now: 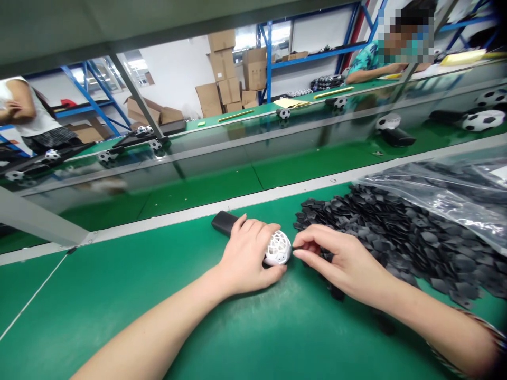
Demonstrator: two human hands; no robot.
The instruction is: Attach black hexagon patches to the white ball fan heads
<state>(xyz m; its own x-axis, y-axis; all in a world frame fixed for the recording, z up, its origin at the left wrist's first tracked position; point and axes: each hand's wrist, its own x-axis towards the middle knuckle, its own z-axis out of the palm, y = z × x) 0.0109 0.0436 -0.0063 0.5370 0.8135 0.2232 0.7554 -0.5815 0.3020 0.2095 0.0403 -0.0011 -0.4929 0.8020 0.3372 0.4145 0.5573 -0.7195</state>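
Grip of the left hand [247, 256] is clamping on a white openwork ball [279, 247], with its fingers lying over the top and its thumb pressing near the lower side. Grip of the right hand [336, 258] is keeping thumb and first finger almost together just beside the ball's right side; whether they are pinching some small piece, I cannot tell. Under both hands a green bench [119, 316] is spreading wide, and behind its pale rail [190, 211] a long green strip [222, 182] is crossing the view. Farther back, blue shelf frames [269, 63] are standing, one person in a white top [35, 108] is standing at the left, and another person in a patterned shirt [362, 58] is leaning a forearm at the right. Cardboard boxes [225, 68] are standing between them. On the bench's right part a pile of flat black pieces [396, 227] is lying, with a clear plastic bag [455, 198] covering its far side. Several black-and-white balls [483, 120] are lying beyond the rail. The openwork ball is resting on the bench, left of the pile, and a black handle [223, 221] is sticking out past the left hand, which is hiding whether they are joining.
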